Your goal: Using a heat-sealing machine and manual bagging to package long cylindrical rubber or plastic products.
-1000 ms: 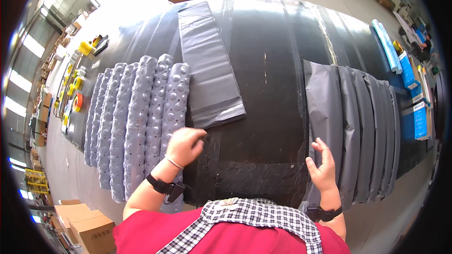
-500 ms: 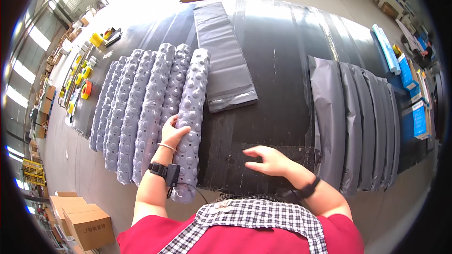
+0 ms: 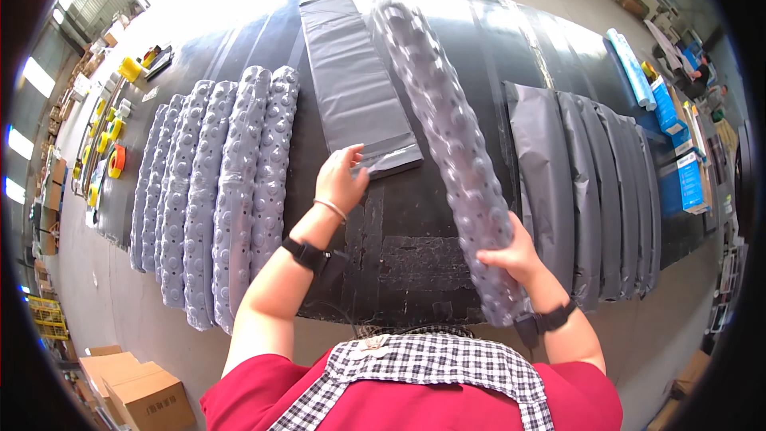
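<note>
My right hand (image 3: 511,255) grips the lower part of a rolled, bubbly grey plastic mat (image 3: 451,136), thumb on top. The roll slants over the table's middle, its far end blurred by motion. My left hand (image 3: 341,182) is at the near left corner of a flat grey plastic bag (image 3: 355,84); its thumb stands apart from the fingers, and whether it touches the bag I cannot tell. Several similar rolled mats (image 3: 242,144) lie side by side at the left. On the right rests a row of filled grey bags (image 3: 542,183).
The black table (image 3: 415,263) has worn tape patches near its front edge. Yellow and orange tape rolls (image 3: 116,161) sit at its left end, blue boxes (image 3: 692,182) and a light-blue roll (image 3: 630,69) at its right. Cardboard boxes (image 3: 148,395) stand on the floor, lower left.
The nearest rolled mat has left the left row and moved rightward, passing from my left hand to my right. My left hand has moved over to the flat bag's near edge.
</note>
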